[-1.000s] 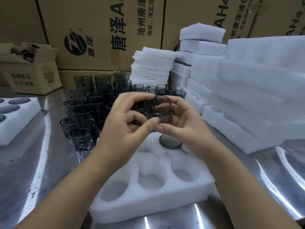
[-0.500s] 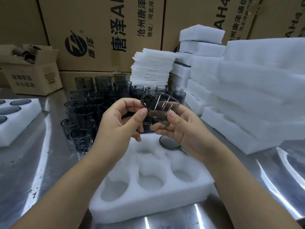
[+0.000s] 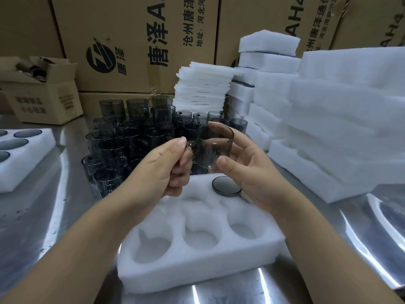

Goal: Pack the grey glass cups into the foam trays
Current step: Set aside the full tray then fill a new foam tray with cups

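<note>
I hold one grey glass cup in the air above the far end of a white foam tray. My left hand pinches its handle on the left side. My right hand grips the cup's body, thumb on the near wall and fingers behind. The cup tilts, its rim up and to the right. One cup sits in the tray's far right hole; the other holes that I can see hold nothing. Behind the tray stands a cluster of several grey cups.
The steel table carries a second foam tray with cups in it at the left. Stacks of foam trays and foam sheets fill the right and back. Cardboard boxes line the back; a small open box sits far left.
The cup has turned between my hands from rim toward me to nearly upright. My left hand moved from the cup's body to its handle; my right thumb now lies on the near wall.
</note>
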